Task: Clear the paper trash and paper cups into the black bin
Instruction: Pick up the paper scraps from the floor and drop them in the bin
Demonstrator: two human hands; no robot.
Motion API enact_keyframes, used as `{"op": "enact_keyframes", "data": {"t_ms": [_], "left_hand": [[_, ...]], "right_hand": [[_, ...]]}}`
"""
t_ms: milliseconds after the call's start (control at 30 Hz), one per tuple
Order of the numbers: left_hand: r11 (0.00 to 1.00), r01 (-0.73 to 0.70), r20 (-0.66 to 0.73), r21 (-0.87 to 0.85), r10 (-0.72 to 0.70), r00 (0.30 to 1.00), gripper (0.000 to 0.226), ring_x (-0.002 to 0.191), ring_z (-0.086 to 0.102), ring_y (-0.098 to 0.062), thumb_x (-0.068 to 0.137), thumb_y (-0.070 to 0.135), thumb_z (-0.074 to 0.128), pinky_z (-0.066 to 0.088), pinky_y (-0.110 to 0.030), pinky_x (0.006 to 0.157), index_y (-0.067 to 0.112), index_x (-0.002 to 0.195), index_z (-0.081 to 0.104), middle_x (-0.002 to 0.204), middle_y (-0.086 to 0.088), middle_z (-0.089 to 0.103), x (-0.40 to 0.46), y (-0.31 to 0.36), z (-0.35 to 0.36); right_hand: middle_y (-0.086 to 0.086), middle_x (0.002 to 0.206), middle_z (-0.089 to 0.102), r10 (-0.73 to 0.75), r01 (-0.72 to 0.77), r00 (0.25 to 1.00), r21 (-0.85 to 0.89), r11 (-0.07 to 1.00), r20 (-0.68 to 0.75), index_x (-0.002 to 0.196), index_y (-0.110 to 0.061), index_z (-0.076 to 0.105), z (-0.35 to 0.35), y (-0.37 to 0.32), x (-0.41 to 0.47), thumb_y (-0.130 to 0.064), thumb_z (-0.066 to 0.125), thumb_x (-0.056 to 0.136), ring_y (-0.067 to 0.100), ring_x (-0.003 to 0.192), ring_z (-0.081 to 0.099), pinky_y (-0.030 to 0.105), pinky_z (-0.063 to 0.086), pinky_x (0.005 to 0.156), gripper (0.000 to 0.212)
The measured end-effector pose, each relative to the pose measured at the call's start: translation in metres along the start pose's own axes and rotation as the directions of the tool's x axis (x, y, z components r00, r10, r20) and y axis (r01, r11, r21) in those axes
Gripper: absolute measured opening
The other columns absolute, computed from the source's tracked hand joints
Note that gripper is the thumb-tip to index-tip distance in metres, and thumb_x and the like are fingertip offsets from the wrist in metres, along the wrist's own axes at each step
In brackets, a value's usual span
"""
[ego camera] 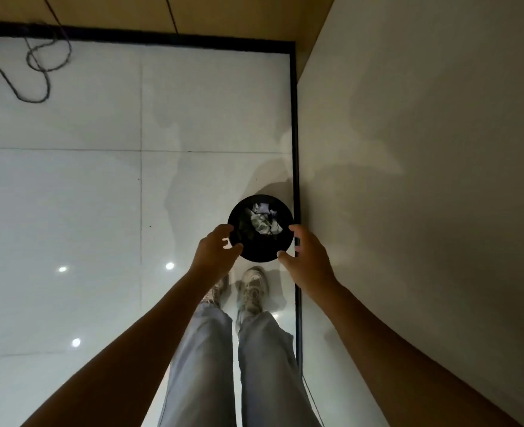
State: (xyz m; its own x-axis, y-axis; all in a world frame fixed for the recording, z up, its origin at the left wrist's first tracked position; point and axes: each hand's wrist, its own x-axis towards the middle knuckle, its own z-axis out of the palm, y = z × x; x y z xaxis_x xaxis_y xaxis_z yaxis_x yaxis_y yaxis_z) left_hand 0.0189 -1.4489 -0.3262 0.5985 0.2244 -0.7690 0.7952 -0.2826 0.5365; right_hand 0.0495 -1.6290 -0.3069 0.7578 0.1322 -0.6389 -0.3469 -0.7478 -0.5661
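The black bin (260, 252), crumpled paper (264, 223) inside, is gripped at its rim between left hand (214, 252) and right hand (308, 257), squarely centred ahead.

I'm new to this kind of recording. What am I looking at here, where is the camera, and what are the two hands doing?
There is no machine: a person wears one wide-angle camera on the head, looking down past their own arms, trousers and shoes to a glossy tiled floor. The left hand and right hand grip opposite sides of a round black bin beside a wall. Crumpled paper lies inside it. A loose cable lies on the floor, far left.
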Motion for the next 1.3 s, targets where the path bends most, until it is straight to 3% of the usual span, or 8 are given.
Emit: {"op": "enact_keyframes", "data": {"t_ms": [100, 233, 300, 367, 567, 733, 1000, 1300], "left_hand": [[0.995, -0.053, -0.069, -0.08, 0.048, 0.996, 0.046, 0.117, 0.055, -0.022, 0.087, 0.018, 0.067, 0.045, -0.026, 0.091, 0.012, 0.13, 0.052, 0.132, -0.004, 0.056, -0.043, -0.007, -0.028], [0.948, -0.067, -0.248, -0.311, -0.013, 0.969, 0.043, 0.11, 0.057, -0.015, 0.087, 0.014, 0.067, 0.045, -0.023, 0.089, 0.015, 0.128, 0.053, 0.13, -0.001, 0.057, -0.11, -0.02, -0.07], [0.91, -0.085, -0.334, -0.405, -0.061, 0.941, 0.043, 0.109, 0.056, -0.013, 0.088, 0.012, 0.066, 0.046, -0.027, 0.092, 0.015, 0.129, 0.053, 0.13, -0.001, 0.056, -0.148, -0.031, -0.092], [0.871, -0.105, -0.404, -0.479, -0.113, 0.908, 0.043, 0.111, 0.056, -0.014, 0.088, 0.011, 0.065, 0.047, -0.029, 0.094, 0.014, 0.13, 0.052, 0.131, -0.001, 0.056, -0.189, -0.046, -0.112], [0.762, -0.199, -0.576, -0.616, -0.263, 0.774, 0.041, 0.111, 0.055, -0.013, 0.089, 0.011, 0.063, 0.045, -0.027, 0.093, 0.017, 0.128, 0.052, 0.13, 0.003, 0.055, -0.313, -0.117, -0.157], [0.679, -0.294, -0.675, -0.673, -0.4, 0.62, 0.04, 0.11, 0.055, -0.011, 0.089, 0.011, 0.063, 0.044, -0.025, 0.089, 0.02, 0.126, 0.053, 0.127, 0.006, 0.055, -0.415, -0.207, -0.173], [0.575, -0.347, -0.671, -0.741, -0.619, 0.408, 0.039, 0.111, 0.053, -0.01, 0.089, 0.013, 0.063, 0.043, -0.023, 0.089, 0.021, 0.127, 0.053, 0.128, 0.008, 0.054, -0.597, -0.386, -0.128], [0.353, -0.479, -0.466, -0.804, -0.874, 0.138, 0.039, 0.111, 0.052, -0.012, 0.09, 0.012, 0.062, 0.041, -0.023, 0.086, 0.019, 0.127, 0.052, 0.128, 0.007, 0.053, -0.748, -0.532, -0.055]], "right_hand": [[0.006, 0.145, 0.041, -0.135, 0.142, 0.988, -0.091, 0.986, 0.076, 0.141, -0.018, 0.037, 0.0, -0.042, -0.014, -0.02, 0.062, 0.09, 0.023, 0.129, 0.044, 0.035, 0.045, 0.101, 0.057], [0.004, 0.143, 0.043, -0.282, 0.324, 0.935, -0.195, 0.926, 0.217, 0.14, -0.019, 0.039, 0.012, -0.103, -0.04, -0.022, 0.064, 0.089, 0.021, 0.13, 0.044, 0.034, 0.042, 0.103, 0.057], [0.0, 0.142, 0.044, -0.339, 0.41, 0.895, -0.236, 0.881, 0.29, 0.139, -0.023, 0.039, 0.022, -0.135, -0.06, -0.025, 0.064, 0.089, 0.019, 0.127, 0.046, 0.03, 0.044, 0.098, 0.056], [-0.001, 0.139, 0.045, -0.4, 0.497, 0.844, -0.241, 0.834, 0.358, 0.138, -0.025, 0.039, 0.036, -0.165, -0.085, -0.026, 0.064, 0.088, 0.018, 0.122, 0.049, 0.027, 0.045, 0.091, 0.056], [-0.007, 0.135, 0.045, -0.515, 0.691, 0.673, -0.202, 0.694, 0.53, 0.134, -0.029, 0.04, 0.107, -0.24, -0.181, -0.025, 0.064, 0.087, 0.01, 0.115, 0.049, 0.026, 0.043, 0.088, 0.053], [-0.01, 0.136, 0.044, -0.553, 0.81, 0.484, -0.109, 0.576, 0.679, 0.134, -0.03, 0.04, 0.19, -0.262, -0.284, -0.024, 0.066, 0.087, 0.006, 0.11, 0.048, 0.025, 0.044, 0.088, 0.054], [-0.01, 0.134, 0.045, -0.461, 0.915, 0.191, 0.012, 0.402, 0.867, 0.134, -0.029, 0.041, 0.333, -0.228, -0.474, -0.022, 0.068, 0.086, 0.007, 0.108, 0.049, 0.023, 0.044, 0.086, 0.056], [-0.015, 0.13, 0.043, -0.228, 0.946, -0.177, 0.23, 0.23, 0.957, 0.135, -0.031, 0.04, 0.488, -0.171, -0.688, -0.024, 0.068, 0.085, 0.007, 0.108, 0.051, 0.022, 0.045, 0.084, 0.058]]}}
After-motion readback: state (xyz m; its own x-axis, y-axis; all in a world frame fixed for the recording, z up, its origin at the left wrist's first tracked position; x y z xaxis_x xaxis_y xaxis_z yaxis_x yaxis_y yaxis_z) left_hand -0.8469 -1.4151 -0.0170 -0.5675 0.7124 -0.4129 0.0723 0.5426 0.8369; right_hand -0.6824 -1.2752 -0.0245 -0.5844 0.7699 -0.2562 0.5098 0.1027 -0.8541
